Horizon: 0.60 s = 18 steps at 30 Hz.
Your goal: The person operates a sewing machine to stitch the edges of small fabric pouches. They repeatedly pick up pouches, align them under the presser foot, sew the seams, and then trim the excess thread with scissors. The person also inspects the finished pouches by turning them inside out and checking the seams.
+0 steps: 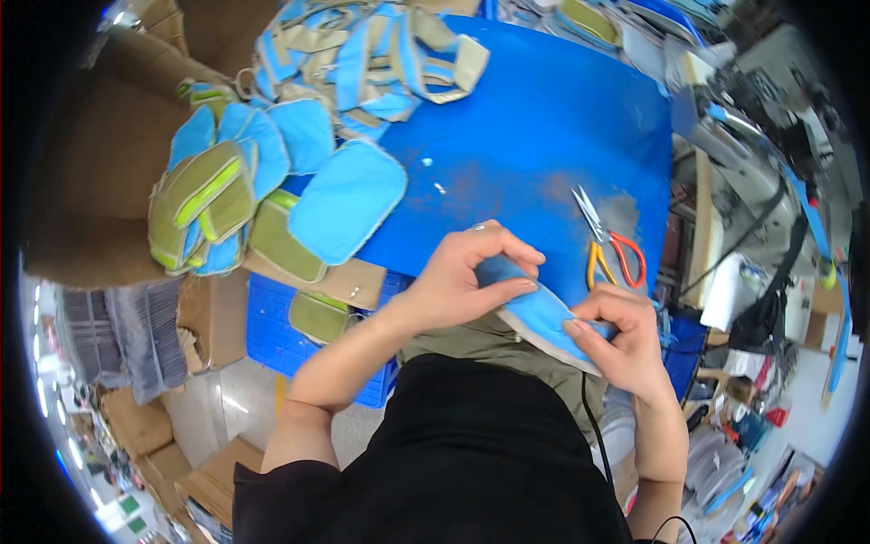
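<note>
A light blue fabric piece point(544, 322) with a pale edge is held between both hands at the front of the blue table. My left hand point(468, 276) grips its left end, thumb along the top. My right hand point(616, 331) pinches its right part between thumb and fingers. Scissors with red and yellow handles point(614, 256) lie open just above my right hand. On the table's left, blue and olive rounded fabric pieces point(347, 198) are piled, some with lime strips. Behind them is a tangle of blue and beige straps point(381, 63).
A blue plastic crate point(272, 335) sits below the table's left side, beside cardboard boxes point(222, 322) and bundled grey material point(136, 335). A large box point(91, 181) stands at far left. A sewing machine point(752, 181) is on the right. More fabric pieces point(589, 23) lie at the back.
</note>
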Tool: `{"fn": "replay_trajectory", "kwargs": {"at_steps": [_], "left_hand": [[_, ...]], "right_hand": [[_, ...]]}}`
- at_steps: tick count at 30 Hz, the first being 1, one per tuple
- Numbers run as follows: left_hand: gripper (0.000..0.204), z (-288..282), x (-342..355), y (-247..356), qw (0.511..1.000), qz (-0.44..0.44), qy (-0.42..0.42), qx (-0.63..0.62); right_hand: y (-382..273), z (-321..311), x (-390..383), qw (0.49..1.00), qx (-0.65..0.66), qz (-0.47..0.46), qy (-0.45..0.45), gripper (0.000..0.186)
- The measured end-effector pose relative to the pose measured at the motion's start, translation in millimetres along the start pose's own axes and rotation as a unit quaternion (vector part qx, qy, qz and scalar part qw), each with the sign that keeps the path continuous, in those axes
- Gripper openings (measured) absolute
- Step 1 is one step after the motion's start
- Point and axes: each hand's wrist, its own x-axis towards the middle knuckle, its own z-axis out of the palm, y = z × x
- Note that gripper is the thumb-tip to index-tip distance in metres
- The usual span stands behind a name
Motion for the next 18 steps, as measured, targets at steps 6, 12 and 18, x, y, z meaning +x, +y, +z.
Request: {"fn": "replay_trajectory", "kwargs": {"at_steps": [6, 12, 18], "left_hand": [[0.031, -48.3, -68.6, -24.3, 0.899, 0.005, 0.141, 0.416], [0.045, -111.5, -110.0, -9.1, 0.775, -0.067, 0.068, 0.625], [0.030, -147.0, -95.3, -4.0, 0.873, -0.041, 0.222, 0.432]], "right_hand": [[4.7, 5.9, -10.3, 0.993, -0.114, -0.024, 0.004, 0.007], [10.7, 8.7, -13.1, 0.979, -0.184, -0.081, -0.018, 0.010], [-0.9, 10.3, -16.2, 0.951, -0.263, -0.156, -0.043, 0.015]]}}
